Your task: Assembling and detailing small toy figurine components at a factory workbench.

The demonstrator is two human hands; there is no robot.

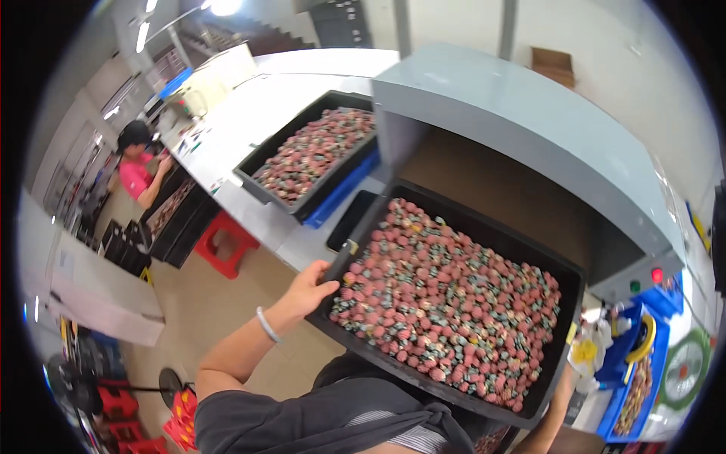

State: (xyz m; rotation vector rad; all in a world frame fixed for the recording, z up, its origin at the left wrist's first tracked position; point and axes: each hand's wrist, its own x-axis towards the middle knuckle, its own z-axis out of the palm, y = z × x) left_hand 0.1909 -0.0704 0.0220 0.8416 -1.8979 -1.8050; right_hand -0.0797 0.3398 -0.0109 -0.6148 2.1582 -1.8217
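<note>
A large black plastic tray (491, 233) is held in front of my body, tilted in view. It is full of small round pieces (454, 303), mostly dull red and striped, mixed with dark grey-green and a few yellow ones. My left hand (306, 290) grips its left corner, thumb over the rim and fingers mostly underneath. At the right side, my right hand (563, 380) supports the tray, its fingers largely hidden. The tray's far edge is right at the dark opening of a grey metal machine (522, 106).
Another black tray (283, 134) of similar pieces rests on a blue tray (346, 188) on the white table. A flat black object (352, 219) lies beside it. A blue bin (609, 412) and green fan (684, 371) stand right. Left are a red stool (227, 242) and a co-worker (136, 178).
</note>
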